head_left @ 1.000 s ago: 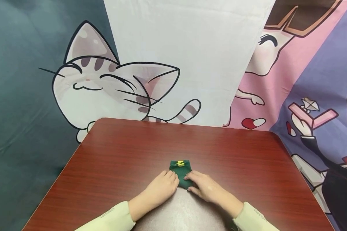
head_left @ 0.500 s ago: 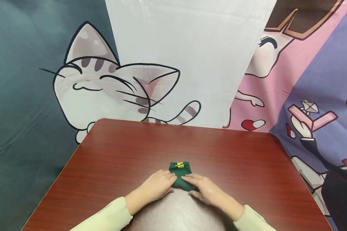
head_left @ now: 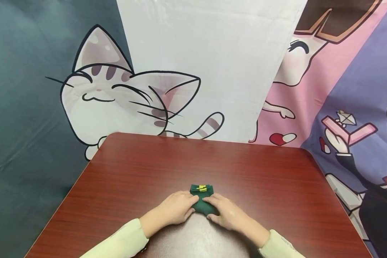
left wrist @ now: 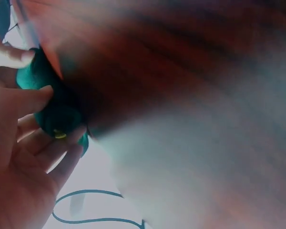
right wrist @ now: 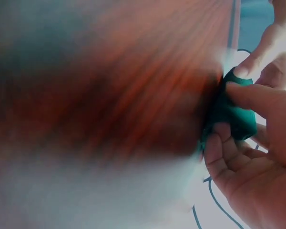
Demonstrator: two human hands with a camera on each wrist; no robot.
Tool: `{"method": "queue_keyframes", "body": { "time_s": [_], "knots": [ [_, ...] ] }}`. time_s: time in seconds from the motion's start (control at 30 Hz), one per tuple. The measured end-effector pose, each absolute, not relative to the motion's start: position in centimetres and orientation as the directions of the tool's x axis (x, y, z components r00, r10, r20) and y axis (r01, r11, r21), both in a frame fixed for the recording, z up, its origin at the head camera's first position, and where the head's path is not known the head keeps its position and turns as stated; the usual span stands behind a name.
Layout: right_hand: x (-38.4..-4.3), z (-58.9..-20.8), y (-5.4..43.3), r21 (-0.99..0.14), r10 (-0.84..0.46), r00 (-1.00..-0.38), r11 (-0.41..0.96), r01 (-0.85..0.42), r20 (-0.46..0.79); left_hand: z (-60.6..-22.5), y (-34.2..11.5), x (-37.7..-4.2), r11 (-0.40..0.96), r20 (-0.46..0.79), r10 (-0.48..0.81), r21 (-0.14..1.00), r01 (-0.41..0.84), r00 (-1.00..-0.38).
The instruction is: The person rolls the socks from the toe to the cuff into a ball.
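A small folded green cloth piece point(head_left: 204, 207), sock-like with a yellow mark on its far folded edge, lies on the table before me. My left hand point(head_left: 176, 208) holds its left side, and my right hand point(head_left: 229, 213) holds the right. Seen from the left wrist, the green bundle point(left wrist: 62, 107) looks rolled, with the thumb on one side and curled fingers on the other. In the right wrist view the fingers and thumb likewise bend round the bundle point(right wrist: 240, 119). The fingers cover part of the cloth.
The reddish-brown wooden table point(head_left: 142, 161) has rounded far corners. Behind it hangs a printed backdrop point(head_left: 213, 71) with a cartoon cat and figures. A thin dark cable point(left wrist: 93, 192) loops below in the left wrist view.
The cloth's far edge with the yellow mark has folded over toward me and sits slightly nearer. The left hand's fingers have shifted from lying over the cloth to gripping its side.
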State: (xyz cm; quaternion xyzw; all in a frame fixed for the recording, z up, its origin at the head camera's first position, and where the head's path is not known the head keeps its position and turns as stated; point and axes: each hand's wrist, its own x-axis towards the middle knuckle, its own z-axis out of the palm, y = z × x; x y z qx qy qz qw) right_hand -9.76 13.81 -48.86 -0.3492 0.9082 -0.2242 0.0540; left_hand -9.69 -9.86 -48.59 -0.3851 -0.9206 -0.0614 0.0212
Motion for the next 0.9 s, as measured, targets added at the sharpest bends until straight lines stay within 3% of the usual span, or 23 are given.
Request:
{"method": "queue_keyframes", "body": {
  "time_s": [0.17,0.5,0.9],
  "knots": [
    [-9.4,-48.8,13.5,-0.427,-0.646,-0.762,0.679,-0.597,0.037,-48.5,-10.0,-9.7,0.719,0.051,0.656,0.261,0.644,-0.753],
    [-9.6,-49.3,13.2,-0.446,-0.621,-0.776,0.666,-0.598,0.113,-48.4,-10.5,-10.1,0.734,-0.014,0.571,0.456,0.503,-0.821],
    [-11.2,-49.1,13.3,-0.573,-0.569,-0.820,0.653,-0.495,0.060,-48.6,-10.5,-10.0,0.760,0.051,0.592,0.295,0.579,-0.804]
  ]
}}
